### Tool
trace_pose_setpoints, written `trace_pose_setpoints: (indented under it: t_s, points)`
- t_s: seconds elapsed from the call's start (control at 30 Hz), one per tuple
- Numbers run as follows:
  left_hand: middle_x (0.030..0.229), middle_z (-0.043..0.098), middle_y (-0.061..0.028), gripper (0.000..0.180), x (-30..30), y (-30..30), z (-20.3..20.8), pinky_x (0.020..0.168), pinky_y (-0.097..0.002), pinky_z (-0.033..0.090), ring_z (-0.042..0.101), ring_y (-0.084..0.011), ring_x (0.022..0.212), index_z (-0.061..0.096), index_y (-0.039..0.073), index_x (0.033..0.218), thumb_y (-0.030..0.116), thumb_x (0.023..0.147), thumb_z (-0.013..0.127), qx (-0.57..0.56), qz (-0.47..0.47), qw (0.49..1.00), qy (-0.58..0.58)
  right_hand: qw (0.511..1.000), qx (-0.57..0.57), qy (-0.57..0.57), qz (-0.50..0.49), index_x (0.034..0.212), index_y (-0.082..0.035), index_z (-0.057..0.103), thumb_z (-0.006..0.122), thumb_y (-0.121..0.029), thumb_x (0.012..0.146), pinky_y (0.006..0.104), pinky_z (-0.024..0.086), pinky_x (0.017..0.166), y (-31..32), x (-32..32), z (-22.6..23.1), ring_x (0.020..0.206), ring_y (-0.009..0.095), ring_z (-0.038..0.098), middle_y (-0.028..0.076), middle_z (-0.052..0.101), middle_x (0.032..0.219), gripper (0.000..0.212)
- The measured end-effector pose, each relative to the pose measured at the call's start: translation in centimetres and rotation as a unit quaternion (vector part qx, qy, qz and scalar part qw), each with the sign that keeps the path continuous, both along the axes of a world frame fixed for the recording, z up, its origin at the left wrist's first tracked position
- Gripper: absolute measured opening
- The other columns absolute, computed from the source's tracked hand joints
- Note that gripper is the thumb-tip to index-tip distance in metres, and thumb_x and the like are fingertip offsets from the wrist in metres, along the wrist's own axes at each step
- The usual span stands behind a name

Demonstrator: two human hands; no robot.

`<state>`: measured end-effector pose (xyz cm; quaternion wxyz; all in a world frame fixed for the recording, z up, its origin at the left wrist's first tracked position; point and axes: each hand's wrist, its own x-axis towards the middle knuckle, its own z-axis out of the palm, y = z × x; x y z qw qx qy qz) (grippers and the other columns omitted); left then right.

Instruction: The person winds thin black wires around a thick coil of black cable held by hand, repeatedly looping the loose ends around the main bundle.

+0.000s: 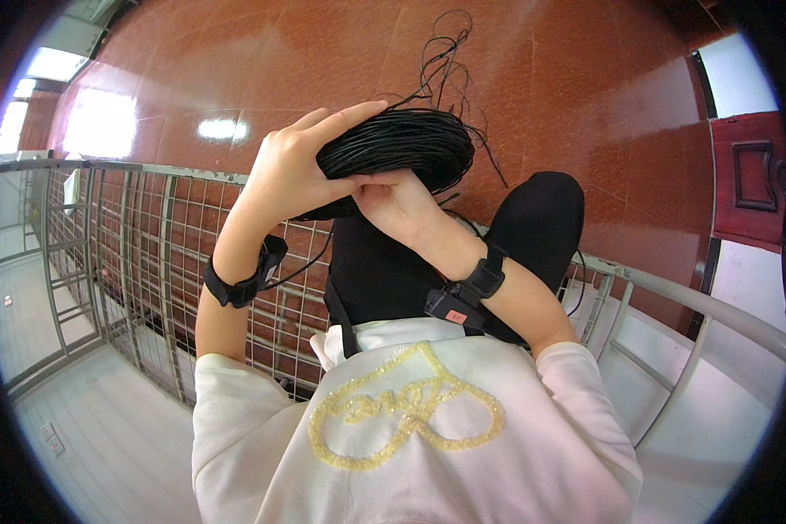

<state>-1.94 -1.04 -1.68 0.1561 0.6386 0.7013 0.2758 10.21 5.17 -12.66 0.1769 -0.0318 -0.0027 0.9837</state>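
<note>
A thick coil of thin black cord is held up above my lap. My left hand grips its left side, with the index finger stretched along the top and the thumb at the near edge. At the near side of the coil, my right hand grasps it from below, its fingers curled and partly hidden. The hands meet near the left thumb. Loose loops of cord trail beyond the coil over the red-brown floor, and one end points to the right.
A metal frame with wire mesh stands at my left, and a metal rail runs at my right. My black-trousered knee is beside the coil. A dark red door is at far right. Dark straps with small boxes circle both forearms.
</note>
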Motion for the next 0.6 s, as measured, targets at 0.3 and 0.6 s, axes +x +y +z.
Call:
trace_pose_setpoints:
  t_s: [0.3, 0.6]
  points:
    - [0.097, 0.062, -0.0125, 0.073, 0.0, 0.1, 0.0, 0.074, -0.0366, 0.05, 0.062, -0.0302, 0.084, 0.054, 0.018, 0.123, 0.009, 0.054, 0.075, -0.01, 0.0, 1.0, 0.001, 0.999, -0.017, -0.025, 0.032, 0.102, 0.0, 0.056, 0.05, 0.009, 0.076, 0.0319, 0.042, 0.088, 0.1, 0.1, 0.2, 0.098, 0.02, 0.053, 0.008, 0.058, 0.104, 0.028]
    - [0.104, 0.063, -0.0141, 0.072, -1.2, 0.2, -0.4, 0.082, -0.0347, 0.048, 0.062, -0.0282, 0.092, 0.053, 0.014, 0.123, 0.007, 0.055, 0.075, -0.002, 0.02, 0.999, -0.035, 0.995, 0.025, -0.045, 0.086, 0.104, -0.003, 0.057, 0.051, 0.002, 0.082, 0.0307, 0.042, 0.088, 0.4, 1.0, -0.4, 0.099, 0.018, 0.053, 0.009, 0.059, 0.102, 0.024]
